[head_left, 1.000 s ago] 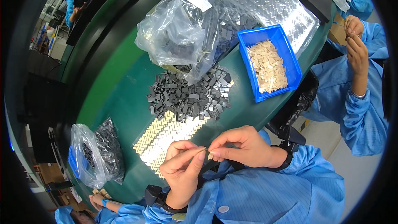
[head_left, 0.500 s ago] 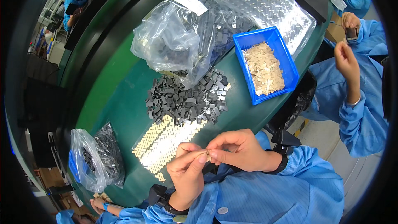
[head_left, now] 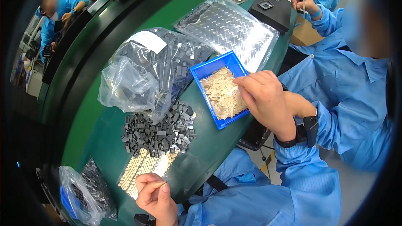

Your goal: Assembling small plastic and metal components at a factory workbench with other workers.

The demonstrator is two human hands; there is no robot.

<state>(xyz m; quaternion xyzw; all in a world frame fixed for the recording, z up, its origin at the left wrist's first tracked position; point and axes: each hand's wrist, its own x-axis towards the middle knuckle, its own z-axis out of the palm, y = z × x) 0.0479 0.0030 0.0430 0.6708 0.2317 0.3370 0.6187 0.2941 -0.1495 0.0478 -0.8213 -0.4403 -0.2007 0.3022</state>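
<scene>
At a green tabletop (head_left: 104, 113), a worker's right hand (head_left: 264, 96) dips pinched fingers into a blue bin (head_left: 209, 69) of pale slips, while the left hand (head_left: 155, 192) pinches one slip beside a partly filled tray (head_left: 142, 167); a heap of grey blocks (head_left: 161, 132) remains unsorted.

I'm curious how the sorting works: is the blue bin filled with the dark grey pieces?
No, the blue bin holds pale beige strips, while the dark grey pieces lie heaped on the green table beside it.
</scene>
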